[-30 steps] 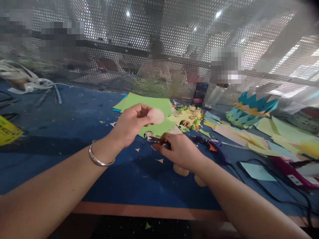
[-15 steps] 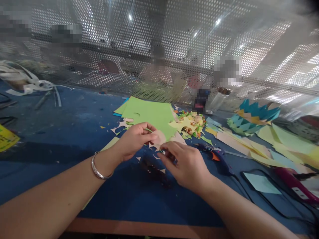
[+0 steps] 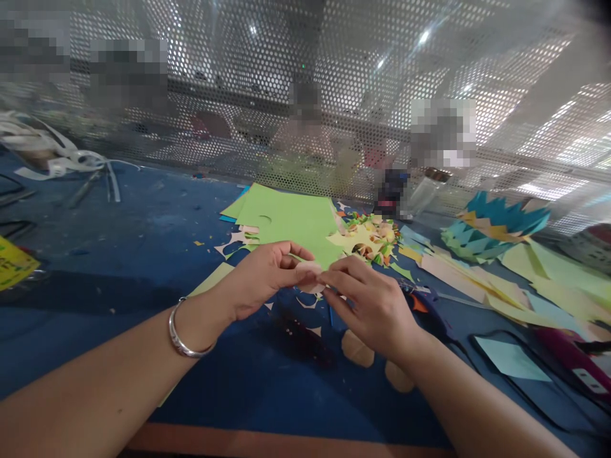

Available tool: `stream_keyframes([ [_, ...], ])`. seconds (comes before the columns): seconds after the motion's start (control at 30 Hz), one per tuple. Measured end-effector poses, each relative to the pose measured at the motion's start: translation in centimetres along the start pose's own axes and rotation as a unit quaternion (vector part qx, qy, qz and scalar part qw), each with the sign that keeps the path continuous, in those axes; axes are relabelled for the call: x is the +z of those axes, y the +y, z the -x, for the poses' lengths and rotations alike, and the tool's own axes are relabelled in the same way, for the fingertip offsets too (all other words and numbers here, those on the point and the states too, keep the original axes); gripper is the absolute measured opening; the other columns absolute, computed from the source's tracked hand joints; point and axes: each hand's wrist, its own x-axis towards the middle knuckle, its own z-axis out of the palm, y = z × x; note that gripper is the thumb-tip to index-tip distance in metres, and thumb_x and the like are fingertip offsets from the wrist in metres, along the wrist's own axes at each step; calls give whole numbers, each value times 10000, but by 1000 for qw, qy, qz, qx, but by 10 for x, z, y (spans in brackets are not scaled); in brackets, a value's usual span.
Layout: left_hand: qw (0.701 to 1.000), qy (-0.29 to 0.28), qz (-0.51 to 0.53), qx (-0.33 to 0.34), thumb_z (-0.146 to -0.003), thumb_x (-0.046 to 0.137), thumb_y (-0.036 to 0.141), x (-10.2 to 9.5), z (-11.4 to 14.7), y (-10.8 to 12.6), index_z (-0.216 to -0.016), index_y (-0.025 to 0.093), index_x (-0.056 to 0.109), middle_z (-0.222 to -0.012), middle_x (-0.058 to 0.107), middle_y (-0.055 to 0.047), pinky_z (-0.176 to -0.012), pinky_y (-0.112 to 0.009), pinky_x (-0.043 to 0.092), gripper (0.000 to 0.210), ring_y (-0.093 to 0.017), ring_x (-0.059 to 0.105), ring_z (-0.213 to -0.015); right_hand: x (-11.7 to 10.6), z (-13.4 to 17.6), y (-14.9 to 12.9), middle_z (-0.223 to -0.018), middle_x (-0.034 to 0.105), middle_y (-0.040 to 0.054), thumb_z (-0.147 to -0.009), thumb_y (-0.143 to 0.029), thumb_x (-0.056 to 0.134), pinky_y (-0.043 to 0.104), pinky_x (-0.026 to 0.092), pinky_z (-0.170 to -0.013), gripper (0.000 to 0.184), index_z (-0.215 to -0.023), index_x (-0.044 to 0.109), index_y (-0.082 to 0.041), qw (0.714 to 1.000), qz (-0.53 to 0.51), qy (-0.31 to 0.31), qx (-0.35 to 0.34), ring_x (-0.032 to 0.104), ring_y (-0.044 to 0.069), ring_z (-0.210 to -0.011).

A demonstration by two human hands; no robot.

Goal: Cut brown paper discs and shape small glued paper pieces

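Observation:
My left hand [image 3: 274, 277] pinches a pale pink paper disc [image 3: 310, 283] between thumb and fingers, above the middle of the table. At the disc's right edge, the fingertips of my right hand [image 3: 367, 302] are closed on it. Below the right hand, one round paper piece [image 3: 358, 348] lies on the blue tabletop; another paper disc [image 3: 400, 376] is partly covered by the wrist. Just beyond both hands are green paper sheets [image 3: 291, 213] in a stack, with cut scraps [image 3: 231, 242] around them.
A heap of small coloured paper pieces [image 3: 377, 235] sits right of the stack. Further right are a glue gun [image 3: 429, 312] with its cable, paper strips [image 3: 458, 277] and a blue-green paper crown [image 3: 496, 226]. White ribbon [image 3: 62, 159] lies far left. A perforated metal screen [image 3: 267, 83] borders the back.
My right hand has moved up and right, with its fingertips now against the disc. Two round paper pieces now show on the table below it. The view has shifted slightly.

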Motion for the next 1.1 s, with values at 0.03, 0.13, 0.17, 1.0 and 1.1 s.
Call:
stream_keyframes([
  [0.03,1000,0,18,-8,-776,861,292,1,1,1,-1052,163,627,-807,747,-14,-735,-249,459,384,-120,666,-739,-1,0,0,-1035,719,108,-1025,-190,528,318,566,-708,222,-1102,737,-184,1000,9,-10,-6,694,200,-881],
  [0.13,999,18,42,-12,-726,889,265,5,2,1,-931,155,676,-763,711,8,-708,-236,453,316,-106,636,-704,-1,1,1,-1050,725,100,-1032,-217,535,322,559,-703,222,-1114,741,-209,999,18,-29,-17,695,194,-866],
  [0.17,999,26,45,-6,-713,897,270,7,2,1,-889,153,687,-758,702,11,-710,-236,456,298,-106,630,-707,-1,1,1,-1046,726,95,-1032,-223,542,322,558,-709,215,-1109,742,-216,999,11,-29,-15,694,190,-864],
  [1.0,994,-54,-77,56,-897,734,378,10,4,-8,-1019,173,720,-940,768,-79,-876,-343,557,239,-182,725,-889,2,-5,11,-877,602,37,-988,-257,610,265,482,-608,148,-855,629,-195,985,-130,2,113,567,121,-669],
  [1.1,994,-48,-76,59,-893,735,403,10,4,-8,-978,179,712,-897,764,-68,-872,-344,570,240,-182,733,-869,1,-4,10,-879,600,38,-987,-265,611,266,473,-600,152,-854,633,-195,985,-127,-3,114,567,121,-667],
])
